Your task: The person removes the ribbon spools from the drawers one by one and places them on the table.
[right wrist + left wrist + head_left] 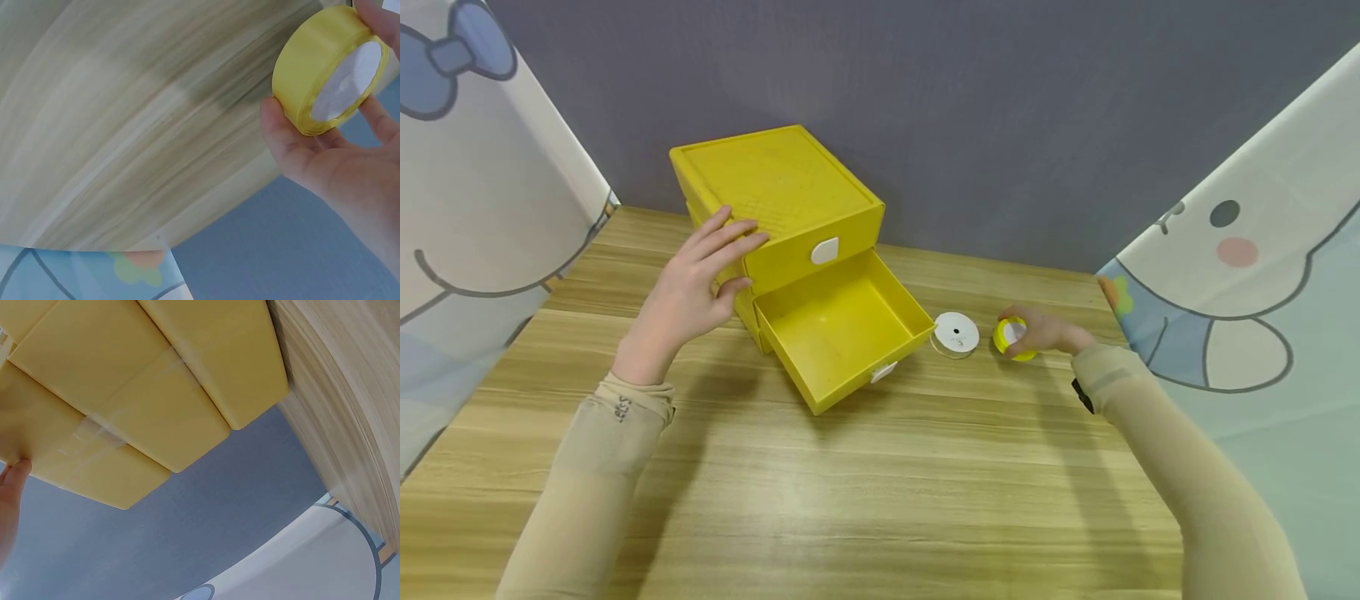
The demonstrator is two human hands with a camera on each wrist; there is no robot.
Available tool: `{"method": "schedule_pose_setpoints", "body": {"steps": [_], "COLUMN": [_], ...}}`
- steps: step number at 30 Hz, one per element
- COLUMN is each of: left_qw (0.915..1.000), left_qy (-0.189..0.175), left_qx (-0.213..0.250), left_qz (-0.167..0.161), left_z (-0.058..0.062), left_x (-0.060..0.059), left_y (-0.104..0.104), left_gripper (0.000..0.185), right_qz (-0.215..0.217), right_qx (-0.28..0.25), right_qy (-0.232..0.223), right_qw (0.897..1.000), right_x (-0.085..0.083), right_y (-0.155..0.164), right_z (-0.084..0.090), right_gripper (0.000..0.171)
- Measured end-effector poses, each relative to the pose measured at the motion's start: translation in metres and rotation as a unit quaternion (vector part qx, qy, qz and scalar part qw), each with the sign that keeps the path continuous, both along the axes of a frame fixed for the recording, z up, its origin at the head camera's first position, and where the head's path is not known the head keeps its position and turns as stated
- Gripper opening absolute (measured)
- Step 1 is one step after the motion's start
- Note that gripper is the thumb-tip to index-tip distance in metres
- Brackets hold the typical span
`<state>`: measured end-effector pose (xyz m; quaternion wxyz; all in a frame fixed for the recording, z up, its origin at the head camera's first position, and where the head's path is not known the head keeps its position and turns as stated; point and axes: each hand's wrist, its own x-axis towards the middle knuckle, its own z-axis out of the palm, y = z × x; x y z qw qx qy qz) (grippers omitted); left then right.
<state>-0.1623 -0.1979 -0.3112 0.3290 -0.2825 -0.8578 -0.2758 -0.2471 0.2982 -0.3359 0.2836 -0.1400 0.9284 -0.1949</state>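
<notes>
My right hand (1051,330) grips a roll of yellow ribbon (303,59) between thumb and fingers. The roll's white side faces outward in the right wrist view. At the near left corner of a yellow drawer cabinet (778,179), my left hand (681,292) rests with its fingers extended over the top edge. In the left wrist view, fingertips (20,467) touch the cabinet's side, and most of that hand is out of frame. Below the cabinet's closed upper drawer, a lower drawer (835,333) is pulled out with nothing inside.
A white spool (956,332) lies on the wooden table (880,492) between the drawer's front corner and the ribbon roll. Behind the cabinet rises a grey-blue backdrop (1000,125). Cartoon-printed cloth (1262,275) hangs on the right, with a similar one at left.
</notes>
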Motion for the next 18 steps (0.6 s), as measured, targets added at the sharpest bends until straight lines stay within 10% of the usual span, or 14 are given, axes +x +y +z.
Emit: {"method": "schedule_pose_setpoints", "body": {"steps": [18], "left_qw": [1.0], "left_qy": [-0.003], "left_qx": [-0.004], "left_qz": [0.004], "left_z": [0.0], "left_x": [0.001], "left_y": [0.001], "left_gripper": [0.059], "right_qz": [-0.006], "right_qx": [0.0], "right_qy": [0.004], "right_qw": [1.0], "right_x": [-0.004], "right_y": [-0.008], "right_z": [-0.016], "right_gripper": [0.078]}}
